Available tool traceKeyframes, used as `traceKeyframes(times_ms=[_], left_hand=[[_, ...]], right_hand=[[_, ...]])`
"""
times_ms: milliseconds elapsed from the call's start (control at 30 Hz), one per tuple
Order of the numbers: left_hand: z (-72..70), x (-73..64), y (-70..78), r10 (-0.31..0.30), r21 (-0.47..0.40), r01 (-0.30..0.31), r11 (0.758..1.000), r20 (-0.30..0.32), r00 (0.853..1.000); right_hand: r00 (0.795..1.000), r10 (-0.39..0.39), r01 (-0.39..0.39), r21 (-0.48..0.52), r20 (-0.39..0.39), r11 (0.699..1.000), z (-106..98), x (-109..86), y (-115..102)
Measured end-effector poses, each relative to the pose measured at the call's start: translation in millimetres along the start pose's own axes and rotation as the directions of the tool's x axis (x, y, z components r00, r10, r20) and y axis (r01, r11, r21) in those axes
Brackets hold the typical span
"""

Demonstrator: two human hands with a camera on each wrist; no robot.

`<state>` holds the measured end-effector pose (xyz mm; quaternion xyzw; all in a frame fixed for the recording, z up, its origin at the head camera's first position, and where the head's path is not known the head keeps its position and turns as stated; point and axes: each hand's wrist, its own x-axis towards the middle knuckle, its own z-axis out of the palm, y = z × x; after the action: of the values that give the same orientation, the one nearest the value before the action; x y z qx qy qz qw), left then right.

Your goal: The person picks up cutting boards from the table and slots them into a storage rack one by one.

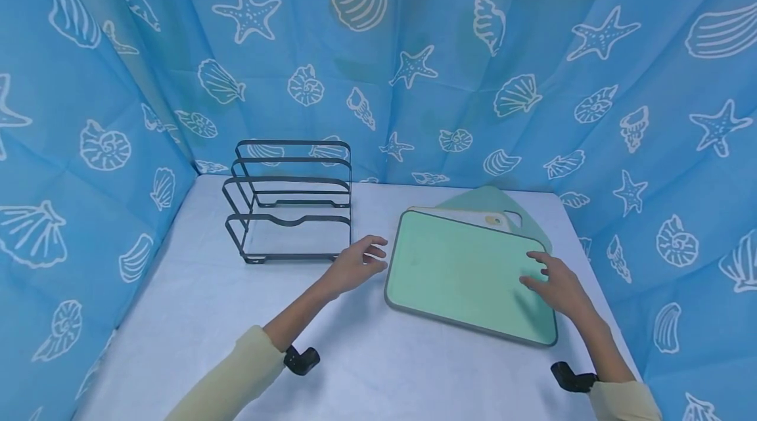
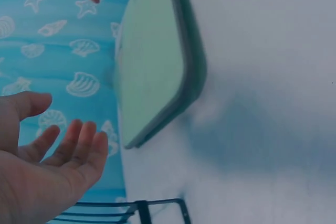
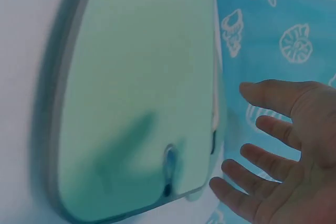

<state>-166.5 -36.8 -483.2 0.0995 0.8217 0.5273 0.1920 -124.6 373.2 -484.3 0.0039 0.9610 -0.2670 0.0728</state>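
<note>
A light green cutting board (image 1: 458,270) with a grey rim lies slanted on top of other boards. From behind it show a strip of a white cutting board (image 1: 458,215) and the corner of a second green cutting board (image 1: 481,198). My left hand (image 1: 357,265) hovers just off the top board's left edge, fingers loosely bent and nothing held. Over its right end, my right hand (image 1: 557,284) hangs with fingers spread and holding nothing; its shadow falls on the board. In the right wrist view, a handle slot (image 3: 169,169) shows near one end.
A dark wire rack (image 1: 286,179) with several upright dividers stands at the back left of the white-covered table (image 1: 367,368), close to my left hand. A blue curtain (image 1: 437,33) with seashell prints encloses the back and both sides.
</note>
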Motion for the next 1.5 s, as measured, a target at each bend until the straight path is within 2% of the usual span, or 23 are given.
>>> traceKeyframes(times_ms=[100, 233, 433, 667, 967, 1200, 1500], left_hand=[[3.3, 6.6, -3.7, -0.037, -0.018, 0.037, 0.999, 0.009, 0.999], [7.8, 16.2, -7.2, -0.069, -0.001, 0.069, 0.998, 0.025, 0.997], [13.6, 26.6, -12.8, -0.130, 0.004, 0.130, 0.992, 0.048, 0.990], [20.2, 38.4, -20.8, -0.208, -0.004, 0.208, 0.978, 0.055, 0.977], [28.6, 59.1, -34.2, -0.248, 0.024, 0.248, 0.969, 0.025, 0.968], [34.4, 71.3, -34.1, -0.278, -0.028, 0.279, 0.960, 0.042, 0.960], [34.9, 83.0, -39.0, -0.295, -0.100, 0.303, 0.948, 0.086, 0.952]], right_hand=[[0.998, 0.044, -0.044, 0.003, 0.035, 0.999, 2, -1.1, 8], [0.992, 0.105, -0.105, 0.005, 0.065, 0.994, 6, -1.4, 21], [0.988, 0.136, -0.137, 0.019, 0.077, 0.990, 10, -1.2, 39], [0.967, 0.228, -0.235, 0.055, 0.113, 0.970, 12, 0.9, 61], [0.950, 0.270, -0.294, 0.154, 0.159, 0.943, 16, 0.8, 71], [0.930, 0.304, -0.353, 0.275, 0.205, 0.895, 19, 3.0, 78], [0.915, 0.338, -0.395, 0.313, 0.222, 0.864, 24, 9.3, 87]])
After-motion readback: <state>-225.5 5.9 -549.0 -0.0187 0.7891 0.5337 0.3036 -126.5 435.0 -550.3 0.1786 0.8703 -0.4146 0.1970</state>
